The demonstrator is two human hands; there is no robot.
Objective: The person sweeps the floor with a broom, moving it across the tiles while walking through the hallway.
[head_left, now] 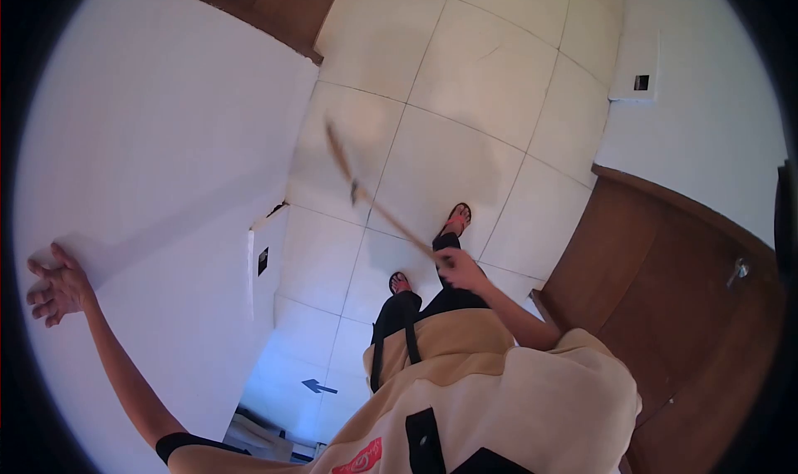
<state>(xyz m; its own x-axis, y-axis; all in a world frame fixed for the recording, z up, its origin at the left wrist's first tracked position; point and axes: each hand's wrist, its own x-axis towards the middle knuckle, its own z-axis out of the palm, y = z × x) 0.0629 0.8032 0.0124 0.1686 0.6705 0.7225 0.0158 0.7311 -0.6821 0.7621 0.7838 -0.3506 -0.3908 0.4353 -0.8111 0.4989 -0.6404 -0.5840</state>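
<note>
My right hand [459, 270] is closed around one end of a long, thin brown stick [395, 223]. The stick slants forward and left over the floor tiles. A small dark piece sits partway along it, and beyond that the far part looks broader and slightly blurred. On the far left, my left hand [60, 287] is raised beside the white wall [166, 141] with its fingers spread and nothing in it.
Large pale tiles [465, 83] cover the floor, where my sandalled feet [457, 218] stand. To the right is a brown wooden door [665, 308] with a metal handle [738, 270]. Sockets [263, 261] show low on both walls. A dark arrow [319, 387] marks the floor at lower left.
</note>
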